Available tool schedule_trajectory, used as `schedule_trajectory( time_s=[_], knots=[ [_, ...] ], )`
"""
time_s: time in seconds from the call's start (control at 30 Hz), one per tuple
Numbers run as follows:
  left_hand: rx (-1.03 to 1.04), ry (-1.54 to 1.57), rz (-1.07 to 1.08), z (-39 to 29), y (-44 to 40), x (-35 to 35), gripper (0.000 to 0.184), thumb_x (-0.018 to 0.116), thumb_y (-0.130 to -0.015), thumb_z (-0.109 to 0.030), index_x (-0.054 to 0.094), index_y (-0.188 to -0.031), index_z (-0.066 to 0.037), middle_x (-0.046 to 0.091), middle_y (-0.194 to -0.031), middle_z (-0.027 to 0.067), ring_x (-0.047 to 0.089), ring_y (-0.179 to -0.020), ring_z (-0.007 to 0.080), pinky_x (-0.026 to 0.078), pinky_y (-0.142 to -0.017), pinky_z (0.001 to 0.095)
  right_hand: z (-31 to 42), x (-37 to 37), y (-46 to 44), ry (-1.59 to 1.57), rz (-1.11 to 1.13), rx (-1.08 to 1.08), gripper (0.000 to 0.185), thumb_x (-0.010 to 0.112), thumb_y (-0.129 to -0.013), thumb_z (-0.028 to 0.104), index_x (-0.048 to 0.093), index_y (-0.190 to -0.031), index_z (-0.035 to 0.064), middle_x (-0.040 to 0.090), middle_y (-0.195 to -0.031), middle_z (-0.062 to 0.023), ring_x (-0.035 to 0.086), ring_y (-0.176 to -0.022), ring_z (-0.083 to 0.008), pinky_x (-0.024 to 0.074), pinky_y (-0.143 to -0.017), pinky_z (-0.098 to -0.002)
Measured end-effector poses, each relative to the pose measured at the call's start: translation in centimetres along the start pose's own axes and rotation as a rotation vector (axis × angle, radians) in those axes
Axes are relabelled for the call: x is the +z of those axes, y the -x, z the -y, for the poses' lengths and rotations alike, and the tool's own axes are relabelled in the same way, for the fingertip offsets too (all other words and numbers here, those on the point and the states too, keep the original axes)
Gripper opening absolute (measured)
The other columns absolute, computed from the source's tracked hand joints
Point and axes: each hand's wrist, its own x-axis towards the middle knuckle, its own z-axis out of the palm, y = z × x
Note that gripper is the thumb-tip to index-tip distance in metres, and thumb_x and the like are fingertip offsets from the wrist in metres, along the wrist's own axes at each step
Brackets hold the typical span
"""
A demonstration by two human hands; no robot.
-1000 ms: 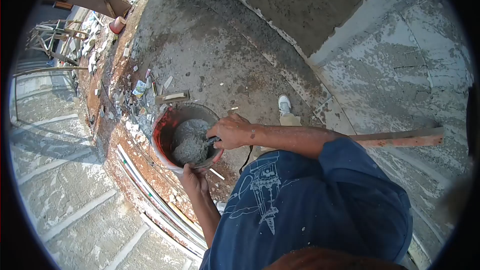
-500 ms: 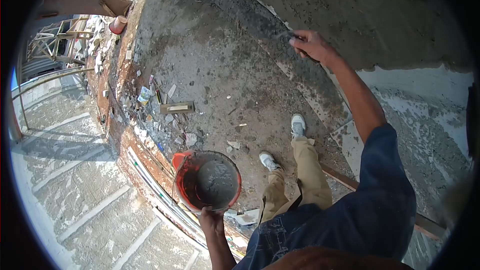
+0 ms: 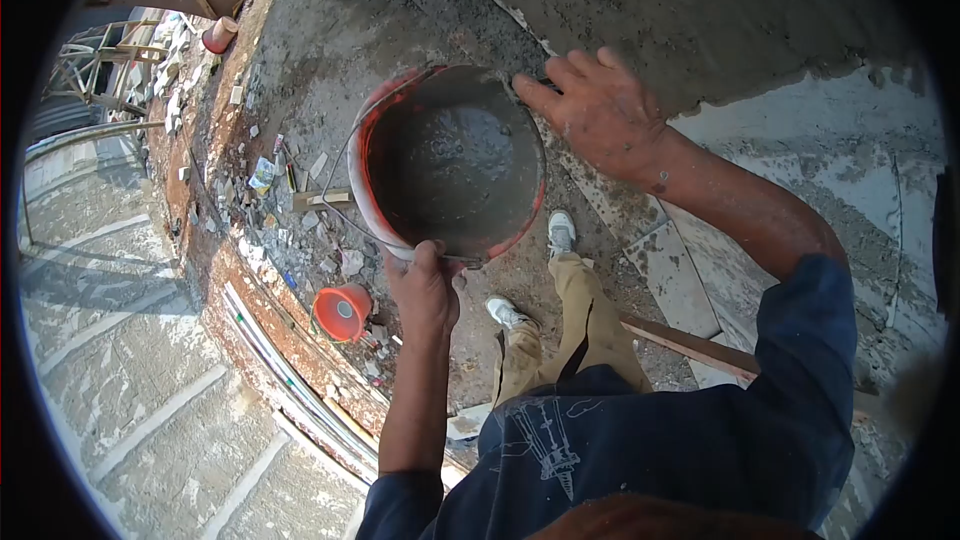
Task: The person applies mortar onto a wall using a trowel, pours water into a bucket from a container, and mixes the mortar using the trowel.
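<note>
My left hand (image 3: 422, 290) grips the near rim of a red-orange bucket (image 3: 368, 175) crusted with grey, its thumb over the edge. Wet grey mortar (image 3: 465, 155) lies inside the bucket, which is held up in front of me with its mouth towards my face. Beside the right rim is my right hand (image 3: 605, 120), back upward and fingers bent, one finger reaching to the rim. Anything in its grasp is hidden beneath it. Behind my right hand rises a wall partly coated in fresh dark grey plaster (image 3: 660, 20).
A smaller orange bucket (image 3: 343, 312) stands on the ground at left. Rubble, a plastering float (image 3: 318, 200) and several long pipes (image 3: 290, 380) lie along that side. A wooden board (image 3: 690, 345) lies by my feet. Farther off is another bucket (image 3: 220, 35).
The mortar bucket has risen closer and moved right and up in view, uncovering the smaller orange bucket. My right hand has come back from the wall's base to the bucket rim.
</note>
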Motion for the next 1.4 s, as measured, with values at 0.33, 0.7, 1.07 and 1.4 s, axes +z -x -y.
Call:
schedule_trajectory(
  time_s=[0.33, 0.7, 1.07, 1.4],
  knots=[
    [0.341, -0.123, 0.018, -4.3, -2.1, 0.6, 0.051, 0.055, -0.083, -0.002, 0.042, -0.132, -0.002, 0.058, -0.106, 0.0092, 0.063, -0.081, 0.0168, 0.054, -0.060, 0.0286, 4.2, 3.3, -4.7, -0.396, 0.374, 0.021, 0.038, 0.074, -0.082, 0.026, 0.070, -0.119, 0.0162, 0.073, -0.096, -0.0104, 0.071, -0.090, -0.0277, 0.0560, -0.080, -0.0414],
    [0.011, 0.033, -0.454, 2.6, -1.1, -13.4, 0.048, 0.054, -0.081, 0.000, 0.045, -0.128, -0.006, 0.059, -0.095, 0.0061, 0.062, -0.073, 0.0146, 0.053, -0.054, 0.0274, 18.7, 14.5, -3.7, -1.122, 0.634, 0.004, 0.039, 0.070, -0.082, 0.026, 0.070, -0.119, 0.0159, 0.073, -0.102, -0.0157, 0.068, -0.101, -0.0346, 0.0512, -0.092, -0.0457],
    [-0.274, 0.104, -0.727, 12.4, -0.2, -17.1, 0.052, 0.056, -0.076, -0.001, 0.050, -0.127, -0.006, 0.064, -0.101, 0.0084, 0.065, -0.077, 0.0202, 0.053, -0.061, 0.0343, -1.3, 39.9, 0.3, -1.917, 0.764, 0.622, 0.042, 0.069, -0.094, 0.026, 0.063, -0.124, -0.0030, 0.064, -0.076, -0.0037, 0.055, -0.059, -0.0093, 0.0464, -0.053, -0.0293],
    [-0.300, 0.036, -0.456, 12.7, -2.6, -9.8, 0.050, 0.054, -0.079, 0.001, 0.047, -0.128, -0.003, 0.062, -0.100, 0.0095, 0.065, -0.068, 0.0175, 0.054, -0.047, 0.0266, -8.1, 12.4, 1.1, -0.785, 0.254, 0.457, 0.042, 0.074, -0.084, 0.023, 0.066, -0.123, 0.0102, 0.071, -0.088, -0.0062, 0.069, -0.082, -0.0263, 0.0529, -0.076, -0.0422]
  ],
)
